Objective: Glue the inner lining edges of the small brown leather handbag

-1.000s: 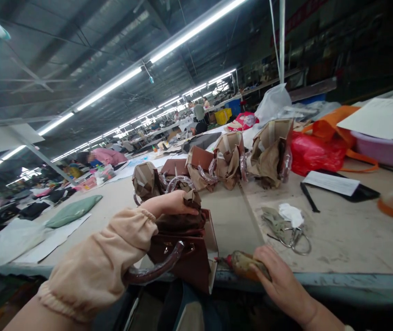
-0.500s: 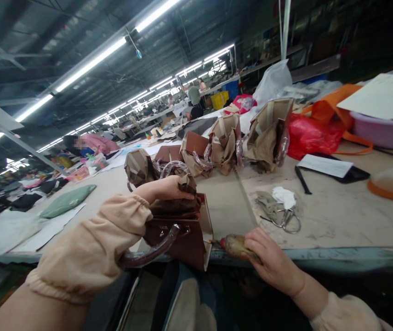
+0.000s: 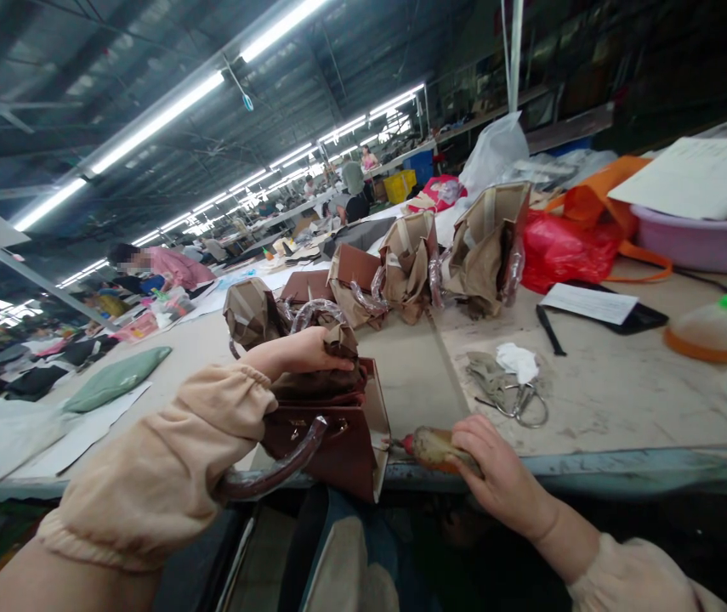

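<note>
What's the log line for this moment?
left hand: gripping brown lining | right hand: holding squeeze bottle | nozzle: beside brown bag | bag: at table edge

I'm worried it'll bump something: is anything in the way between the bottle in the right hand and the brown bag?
Nothing visible. The bottle in the right hand points its tip at the side of the brown bag; whether they touch, I can't tell. The white wad lies farther back, off that path.
</note>
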Tool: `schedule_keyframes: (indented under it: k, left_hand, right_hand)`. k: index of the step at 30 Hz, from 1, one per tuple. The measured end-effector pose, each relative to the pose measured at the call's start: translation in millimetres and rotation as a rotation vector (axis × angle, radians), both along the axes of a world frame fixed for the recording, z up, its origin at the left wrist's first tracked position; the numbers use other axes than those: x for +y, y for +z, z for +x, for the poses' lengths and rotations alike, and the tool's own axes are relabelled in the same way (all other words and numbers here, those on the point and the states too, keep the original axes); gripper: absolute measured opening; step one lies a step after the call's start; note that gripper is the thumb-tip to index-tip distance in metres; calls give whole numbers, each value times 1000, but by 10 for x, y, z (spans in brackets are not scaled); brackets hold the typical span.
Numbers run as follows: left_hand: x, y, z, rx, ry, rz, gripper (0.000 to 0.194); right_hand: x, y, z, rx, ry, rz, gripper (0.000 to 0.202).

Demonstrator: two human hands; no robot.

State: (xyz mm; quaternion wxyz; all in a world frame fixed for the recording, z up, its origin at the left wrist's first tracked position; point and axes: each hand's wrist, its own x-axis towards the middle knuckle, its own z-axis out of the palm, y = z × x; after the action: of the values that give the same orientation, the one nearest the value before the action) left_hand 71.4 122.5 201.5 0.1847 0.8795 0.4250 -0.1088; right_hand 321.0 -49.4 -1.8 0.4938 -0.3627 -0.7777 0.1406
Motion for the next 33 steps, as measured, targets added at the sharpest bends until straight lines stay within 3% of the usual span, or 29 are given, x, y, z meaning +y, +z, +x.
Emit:
schedule_keyframes:
  k: [5, 10, 15, 24, 33]
  left_hand:
    - [0, 9, -2, 13, 18, 3, 41]
    - [-13, 13, 11, 27, 13, 14, 37]
    - [-22, 9, 37, 0, 15, 6, 36]
    - [25, -32, 64, -16, 65, -19, 40]
    - [94, -71, 75, -16, 48, -15, 38]
  right_hand:
    - [42, -89, -30, 10, -3, -65, 5]
    - [77, -91, -35, -23, -6, -14, 11]
    - [46, -31, -12, -119, 20, 81, 27]
    - [48, 192, 65, -236, 1, 270, 26]
    - [48, 24, 14, -197, 63, 82, 28]
